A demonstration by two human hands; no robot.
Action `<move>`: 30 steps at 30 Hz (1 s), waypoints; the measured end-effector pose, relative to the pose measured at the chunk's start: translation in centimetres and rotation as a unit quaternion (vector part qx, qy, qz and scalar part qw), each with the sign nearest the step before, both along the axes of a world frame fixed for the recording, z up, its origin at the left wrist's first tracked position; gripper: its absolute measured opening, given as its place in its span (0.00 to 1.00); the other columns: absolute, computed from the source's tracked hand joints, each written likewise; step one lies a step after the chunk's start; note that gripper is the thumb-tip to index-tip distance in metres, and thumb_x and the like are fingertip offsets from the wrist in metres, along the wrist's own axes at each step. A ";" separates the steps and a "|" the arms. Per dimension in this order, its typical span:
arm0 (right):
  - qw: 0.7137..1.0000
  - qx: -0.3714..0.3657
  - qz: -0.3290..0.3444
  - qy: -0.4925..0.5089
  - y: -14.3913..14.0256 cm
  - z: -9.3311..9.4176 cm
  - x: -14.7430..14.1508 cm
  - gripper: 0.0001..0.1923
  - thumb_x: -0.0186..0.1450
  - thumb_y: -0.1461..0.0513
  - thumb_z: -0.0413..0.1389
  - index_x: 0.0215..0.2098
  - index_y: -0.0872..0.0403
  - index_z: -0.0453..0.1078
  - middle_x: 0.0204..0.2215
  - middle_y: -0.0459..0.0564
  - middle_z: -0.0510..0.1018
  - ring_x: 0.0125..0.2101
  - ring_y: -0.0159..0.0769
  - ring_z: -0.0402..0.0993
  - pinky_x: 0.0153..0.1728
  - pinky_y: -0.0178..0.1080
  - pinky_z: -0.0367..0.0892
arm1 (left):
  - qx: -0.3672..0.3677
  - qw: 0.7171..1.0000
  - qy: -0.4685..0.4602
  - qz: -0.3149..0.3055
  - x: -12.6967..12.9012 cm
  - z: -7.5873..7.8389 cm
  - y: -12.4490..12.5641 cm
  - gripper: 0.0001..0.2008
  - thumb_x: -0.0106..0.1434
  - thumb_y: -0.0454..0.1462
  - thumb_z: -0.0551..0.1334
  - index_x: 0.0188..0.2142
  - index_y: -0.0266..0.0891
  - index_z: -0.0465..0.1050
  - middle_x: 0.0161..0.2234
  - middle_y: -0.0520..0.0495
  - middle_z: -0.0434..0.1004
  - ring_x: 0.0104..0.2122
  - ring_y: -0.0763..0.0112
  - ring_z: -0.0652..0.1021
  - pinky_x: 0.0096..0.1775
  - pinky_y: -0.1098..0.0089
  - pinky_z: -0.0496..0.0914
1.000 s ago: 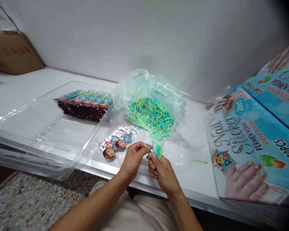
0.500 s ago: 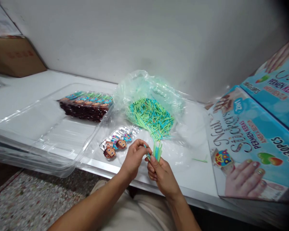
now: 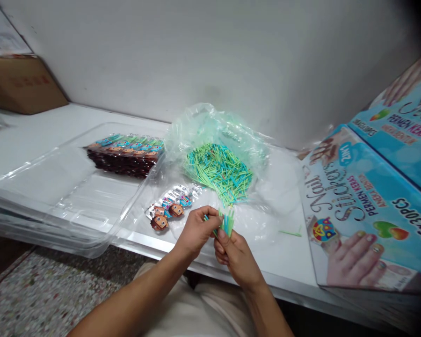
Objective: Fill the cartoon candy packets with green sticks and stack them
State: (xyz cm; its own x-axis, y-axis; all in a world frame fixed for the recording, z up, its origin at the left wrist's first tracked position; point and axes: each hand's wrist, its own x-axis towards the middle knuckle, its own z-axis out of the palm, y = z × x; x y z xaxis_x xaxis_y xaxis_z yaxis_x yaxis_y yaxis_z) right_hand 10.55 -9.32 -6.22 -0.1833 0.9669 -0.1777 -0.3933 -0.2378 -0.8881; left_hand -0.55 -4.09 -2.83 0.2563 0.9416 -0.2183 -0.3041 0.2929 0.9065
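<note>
Right hand (image 3: 236,255): grip closed around small bunch of thin green and blue plastic sticks (image 3: 227,221), held upright above white worktop (image 3: 294,262) edge. Left hand (image 3: 195,228): fingertips pinch stick in same bunch. Just beyond: cartoon-face sticker packets (image 3: 170,208). Farther back: loose stick pile (image 3: 219,172) on clear plastic bag (image 3: 210,124). Far left: clear plastic tray (image 3: 56,187).

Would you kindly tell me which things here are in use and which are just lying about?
In use:
right hand holding a bunch of sticks
left hand pinching one stick
pile of green and blue sticks on a plastic bag

Lying about:
stacked packets
clear tray
Nail Stickers box
cardboard box
</note>
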 end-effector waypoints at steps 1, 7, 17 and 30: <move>1.000 0.000 -0.002 0.001 0.0 0.0 0.0 0.16 0.65 0.50 0.54 0.32 0.55 0.65 0.18 0.37 0.57 0.16 0.21 0.46 0.16 0.31 0.44 | 0.006 1.000 0.000 0.004 0.0 0.1 0.0 0.05 0.47 0.34 0.63 0.23 0.36 0.67 0.18 0.57 0.61 0.19 0.81 0.62 0.22 0.76 0.58; 1.000 -0.001 0.007 -0.001 0.0 -0.2 0.0 0.17 0.65 0.49 0.53 0.33 0.55 0.65 0.18 0.37 0.57 0.15 0.21 0.45 0.16 0.30 0.45 | 0.020 1.000 0.012 -0.009 -0.4 0.9 0.1 0.09 0.47 0.32 0.60 0.30 0.38 0.72 0.26 0.54 0.67 0.22 0.78 0.65 0.21 0.77 0.61; 1.000 0.007 0.019 -0.011 -0.1 -0.1 0.0 0.16 0.65 0.50 0.53 0.32 0.55 0.65 0.18 0.37 0.57 0.15 0.21 0.46 0.17 0.30 0.46 | 0.012 0.998 0.039 -0.040 -0.4 0.5 0.3 0.07 0.49 0.38 0.64 0.24 0.36 0.70 0.20 0.56 0.63 0.19 0.79 0.64 0.20 0.76 0.60; 1.000 0.008 0.030 0.005 -0.2 -0.4 -0.1 0.15 0.66 0.51 0.52 0.31 0.55 0.64 0.18 0.37 0.56 0.15 0.21 0.46 0.16 0.30 0.44 | 0.013 0.998 0.031 -0.053 -0.7 0.8 0.2 0.10 0.51 0.39 0.64 0.31 0.35 0.75 0.23 0.52 0.67 0.20 0.78 0.65 0.19 0.78 0.58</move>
State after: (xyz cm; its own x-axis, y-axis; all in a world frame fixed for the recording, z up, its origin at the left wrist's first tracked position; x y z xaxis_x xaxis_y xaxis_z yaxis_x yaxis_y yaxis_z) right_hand 10.43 -9.52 -6.64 -0.2422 0.9569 -0.1605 -0.3882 -0.2472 -0.8878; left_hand -1.25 -3.89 -2.01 0.3412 0.9157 -0.2123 -0.2164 0.2963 0.9303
